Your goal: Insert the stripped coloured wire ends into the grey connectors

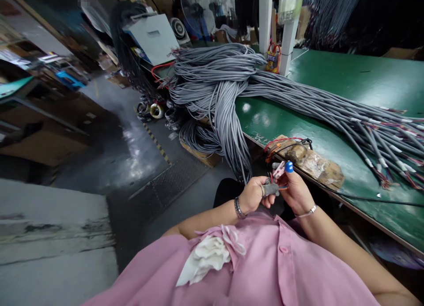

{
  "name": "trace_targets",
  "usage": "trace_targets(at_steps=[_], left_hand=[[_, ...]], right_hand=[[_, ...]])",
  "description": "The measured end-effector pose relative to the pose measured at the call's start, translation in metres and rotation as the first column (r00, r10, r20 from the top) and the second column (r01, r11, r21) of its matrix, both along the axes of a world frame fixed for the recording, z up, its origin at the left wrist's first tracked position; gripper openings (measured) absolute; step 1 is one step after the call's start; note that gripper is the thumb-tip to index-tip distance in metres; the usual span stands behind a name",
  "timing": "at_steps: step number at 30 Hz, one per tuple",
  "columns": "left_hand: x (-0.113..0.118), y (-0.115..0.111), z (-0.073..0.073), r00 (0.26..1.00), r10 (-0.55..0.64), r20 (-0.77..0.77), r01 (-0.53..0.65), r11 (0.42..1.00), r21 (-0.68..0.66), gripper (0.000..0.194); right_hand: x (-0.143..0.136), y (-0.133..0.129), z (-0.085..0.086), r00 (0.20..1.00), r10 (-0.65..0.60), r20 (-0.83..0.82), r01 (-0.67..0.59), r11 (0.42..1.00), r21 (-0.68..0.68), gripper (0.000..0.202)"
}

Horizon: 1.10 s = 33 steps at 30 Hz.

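Note:
My left hand (pixel 252 194), with grey covers on some fingers, is closed in a pinch on thin coloured wires (pixel 272 178). Close beside it, my right hand (pixel 297 194) wears a blue cover (pixel 289 166) on the thumb. Its fingers are closed on a small pink piece (pixel 279 170), whose exact kind I cannot make out. The wire ends pass between the two hands, in front of my body at the bench edge. The fingers hide part of both things.
A green bench (pixel 334 72) carries a long bundle of grey cables (pixel 298 94) with stripped ends at right. A worn wooden block (pixel 314 164) with red and black leads sits at the near edge. More cables (pixel 228 120) hang off the bench. A white box (pixel 152 39) stands behind.

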<state>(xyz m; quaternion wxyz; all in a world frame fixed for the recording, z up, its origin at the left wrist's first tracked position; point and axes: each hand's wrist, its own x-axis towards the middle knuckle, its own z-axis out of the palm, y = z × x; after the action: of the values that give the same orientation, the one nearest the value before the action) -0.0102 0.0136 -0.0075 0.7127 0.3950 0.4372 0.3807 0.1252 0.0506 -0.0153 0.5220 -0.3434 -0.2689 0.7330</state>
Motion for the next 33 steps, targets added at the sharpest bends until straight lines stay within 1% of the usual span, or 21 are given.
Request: trace_targets(at_steps=[3,6,11,14,18,19,21,23,25,26,28,30,33], left_hand=[[0.001,0.000,-0.001,1.000,0.004,-0.004,-0.004,1.000,0.002,0.032],[0.000,0.000,0.000,1.000,0.019,-0.003,-0.019,1.000,0.007,0.034],[-0.006,-0.008,0.002,0.998,0.060,0.002,-0.060,0.998,0.023,0.035],[-0.008,-0.017,0.003,0.995,0.100,0.004,-0.100,0.994,0.041,0.034],[-0.004,-0.024,0.007,0.980,0.198,0.008,-0.198,0.978,0.066,0.036],[-0.003,-0.024,0.007,0.975,0.223,0.009,-0.223,0.972,0.076,0.036],[-0.001,-0.024,0.006,0.962,0.273,0.005,-0.272,0.957,0.096,0.036],[-0.002,-0.024,0.004,0.954,0.300,-0.013,-0.297,0.948,0.113,0.035],[-0.003,-0.024,0.002,0.956,0.289,-0.043,-0.281,0.950,0.138,0.035],[-0.004,-0.024,0.001,0.961,0.272,-0.060,-0.260,0.954,0.150,0.035],[-0.004,-0.025,-0.001,0.970,0.226,-0.091,-0.209,0.964,0.163,0.036],[-0.004,-0.025,-0.003,0.980,0.162,-0.112,-0.144,0.977,0.156,0.035],[-0.004,-0.026,-0.004,0.990,0.063,-0.122,-0.045,0.988,0.146,0.035]], right_hand=[[-0.001,-0.001,0.000,1.000,0.001,-0.014,-0.001,1.000,-0.025,0.045],[0.001,-0.002,0.003,0.999,0.030,-0.036,-0.032,0.999,-0.034,0.046],[0.011,-0.004,0.008,0.990,0.134,-0.048,-0.136,0.990,-0.028,0.053],[0.015,-0.005,0.012,0.981,0.182,-0.063,-0.184,0.982,-0.033,0.051],[0.018,-0.005,0.015,0.981,0.195,0.014,-0.195,0.981,0.008,0.031],[0.019,-0.006,0.015,0.981,0.192,0.037,-0.193,0.981,0.018,0.029],[0.021,-0.009,0.014,0.976,0.209,0.064,-0.211,0.977,0.025,0.035],[0.023,-0.015,0.011,0.959,0.264,0.106,-0.268,0.963,0.024,0.040],[0.023,-0.023,0.009,0.942,0.274,0.193,-0.288,0.957,0.047,0.035],[0.022,-0.027,0.008,0.940,0.240,0.244,-0.265,0.962,0.072,0.029],[0.019,-0.034,0.007,0.935,0.131,0.330,-0.186,0.972,0.140,0.020],[0.016,-0.037,0.006,0.920,0.056,0.387,-0.137,0.973,0.186,0.017],[0.012,-0.036,0.004,0.898,0.070,0.434,-0.162,0.971,0.178,0.020]])
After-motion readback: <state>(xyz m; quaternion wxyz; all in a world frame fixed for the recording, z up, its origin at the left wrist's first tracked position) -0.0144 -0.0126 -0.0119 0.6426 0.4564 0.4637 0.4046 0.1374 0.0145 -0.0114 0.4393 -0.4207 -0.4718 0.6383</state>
